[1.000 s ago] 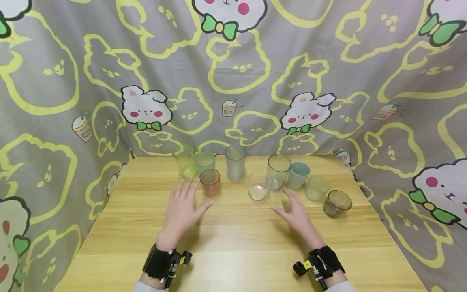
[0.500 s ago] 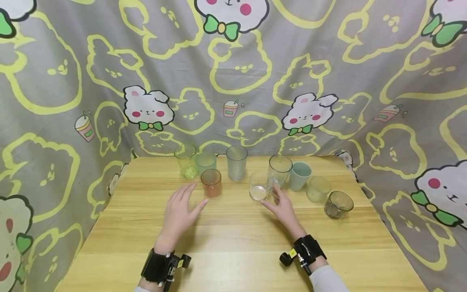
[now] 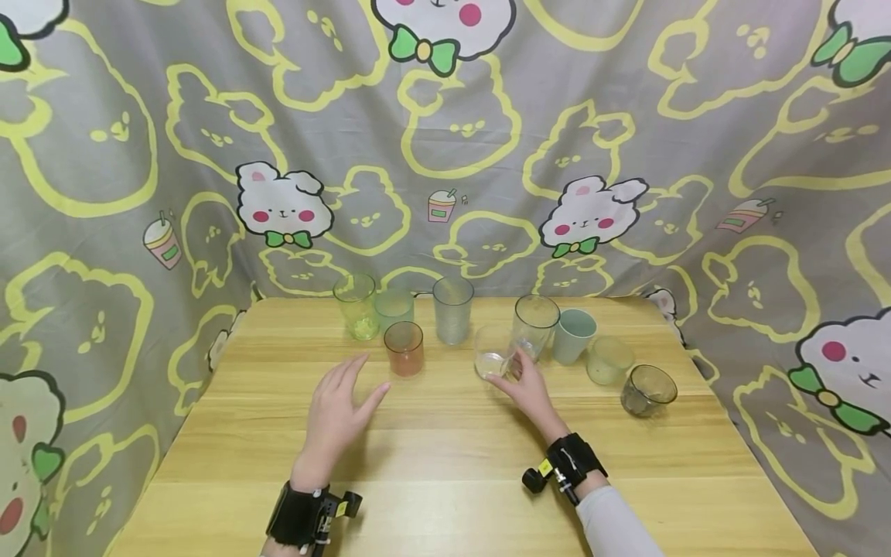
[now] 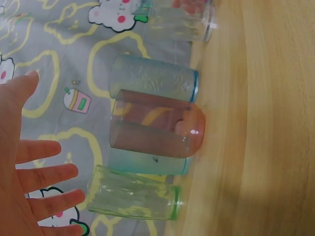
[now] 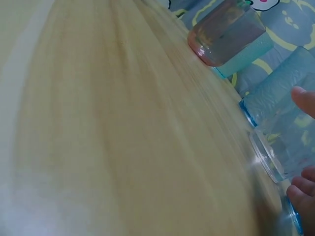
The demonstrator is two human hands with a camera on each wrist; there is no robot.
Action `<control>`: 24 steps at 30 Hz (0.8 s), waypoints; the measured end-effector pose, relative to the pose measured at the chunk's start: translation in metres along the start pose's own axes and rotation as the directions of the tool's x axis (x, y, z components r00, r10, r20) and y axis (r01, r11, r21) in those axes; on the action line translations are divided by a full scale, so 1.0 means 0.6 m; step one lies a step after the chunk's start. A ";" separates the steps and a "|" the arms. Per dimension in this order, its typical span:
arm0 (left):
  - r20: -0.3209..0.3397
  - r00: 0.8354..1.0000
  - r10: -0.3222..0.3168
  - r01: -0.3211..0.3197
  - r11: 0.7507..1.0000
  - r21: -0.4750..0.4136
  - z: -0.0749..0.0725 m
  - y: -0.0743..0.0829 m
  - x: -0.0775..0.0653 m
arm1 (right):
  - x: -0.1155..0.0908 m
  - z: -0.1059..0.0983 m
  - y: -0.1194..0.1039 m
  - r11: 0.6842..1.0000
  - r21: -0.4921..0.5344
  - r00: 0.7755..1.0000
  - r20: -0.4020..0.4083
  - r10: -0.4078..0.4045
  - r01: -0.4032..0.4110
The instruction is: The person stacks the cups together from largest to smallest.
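We see the right hand (image 3: 527, 391) grasping a clear glass (image 3: 489, 348) low on its side, with the thumb at the near side and the fingertips curled around its right. The glass is just beyond and to the left of the palm, upright; we cannot tell whether its bottom touches the desk (image 3: 445, 472). Just behind its right side is a tall glass (image 3: 537, 319) with a dark rim, close to the fingertips.

Our left hand (image 3: 336, 406) is released and holds nothing, its fingers spread and the thumb held away from them. The red glass (image 3: 404, 352) stands near it, farther away and to the right, apart from the fingertips. Behind the red glass we have a teal glass (image 3: 394, 303), with a tall green glass (image 3: 356, 309) to the left and a blue glass (image 3: 452, 311) to the right.

To the right of the tall glass, a blue-green cup (image 3: 574, 339), a pale green glass (image 3: 609, 361) and a dark glass (image 3: 648, 391) run toward the near right. A patterned curtain (image 3: 462, 147) hangs behind the desk.
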State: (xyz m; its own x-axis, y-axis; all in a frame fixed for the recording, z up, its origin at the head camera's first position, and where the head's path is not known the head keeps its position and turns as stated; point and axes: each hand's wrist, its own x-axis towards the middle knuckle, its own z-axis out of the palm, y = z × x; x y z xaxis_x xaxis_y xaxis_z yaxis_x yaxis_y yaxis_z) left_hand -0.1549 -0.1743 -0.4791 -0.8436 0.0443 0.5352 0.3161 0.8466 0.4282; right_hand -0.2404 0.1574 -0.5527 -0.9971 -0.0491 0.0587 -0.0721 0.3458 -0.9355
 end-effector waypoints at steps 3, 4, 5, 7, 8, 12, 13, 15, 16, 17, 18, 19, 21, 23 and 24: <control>0.006 1.000 -0.004 0.004 1.000 0.000 0.000 -0.001 -0.001 | 0.011 0.007 0.001 1.000 0.005 1.000 0.006 -0.001 0.001; 0.008 1.000 -0.008 0.008 1.000 0.000 0.001 -0.001 -0.001 | 0.013 0.009 0.000 1.000 0.007 1.000 0.007 0.001 -0.001; 0.011 1.000 -0.012 0.012 1.000 -0.001 0.001 -0.001 -0.002 | 0.016 0.011 0.000 1.000 0.010 1.000 0.008 0.005 -0.005; 0.011 1.000 -0.015 0.015 1.000 -0.002 0.002 -0.001 -0.002 | 0.022 0.015 -0.002 1.000 0.012 1.000 0.012 0.004 -0.004; 0.010 1.000 -0.016 0.016 1.000 -0.001 0.002 -0.002 -0.002 | 0.023 0.016 -0.004 1.000 0.012 1.000 0.011 0.005 -0.005; 0.002 1.000 -0.013 0.013 1.000 -0.004 0.004 -0.001 -0.002 | 0.027 0.021 -0.010 1.000 0.015 1.000 0.007 -0.005 0.005; -0.001 1.000 -0.012 0.012 1.000 -0.005 0.004 -0.001 -0.003 | 0.027 0.022 -0.010 1.000 0.016 1.000 0.004 -0.008 0.008; -0.005 1.000 -0.010 0.010 1.000 -0.008 0.004 -0.001 -0.003 | 0.025 0.023 -0.010 1.000 0.007 1.000 0.005 -0.017 0.017; -0.008 1.000 -0.007 0.007 1.000 -0.009 0.004 -0.001 -0.002 | 0.024 0.023 -0.011 1.000 0.005 1.000 0.010 -0.026 0.026; -0.010 1.000 -0.006 0.006 1.000 -0.010 0.004 -0.001 -0.002 | 0.022 0.024 -0.010 0.999 0.007 0.999 0.015 -0.032 0.032; -0.012 1.000 -0.005 0.005 1.000 -0.011 0.003 -0.002 -0.002 | 0.020 0.024 -0.010 0.999 0.010 0.999 0.022 -0.039 0.039; -0.012 1.000 -0.006 0.006 1.000 -0.012 0.003 -0.002 -0.001 | 0.017 0.025 -0.010 0.999 0.013 0.998 0.029 -0.046 0.046; -0.009 1.000 -0.008 0.008 1.000 -0.009 0.002 -0.003 -0.001 | 0.011 0.025 -0.011 0.998 0.024 0.997 0.049 -0.056 0.055; -0.001 1.000 -0.015 0.015 1.000 -0.007 0.001 -0.004 0.001 | 0.003 0.026 -0.011 0.998 0.028 0.996 0.064 -0.064 0.062; 0.005 1.000 -0.020 0.020 1.000 -0.005 0.000 -0.005 0.002 | -0.001 0.026 -0.011 0.998 0.022 0.995 0.070 -0.068 0.066</control>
State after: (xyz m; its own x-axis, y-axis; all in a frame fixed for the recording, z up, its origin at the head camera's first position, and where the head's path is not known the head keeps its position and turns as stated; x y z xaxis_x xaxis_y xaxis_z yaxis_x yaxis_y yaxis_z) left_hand -0.1566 -0.1767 -0.4798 -0.8522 0.0300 0.5224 0.3010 0.8448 0.4423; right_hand -0.2390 0.1405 -0.5518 -0.9856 -0.1381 0.0972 -0.1374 0.3211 -0.9370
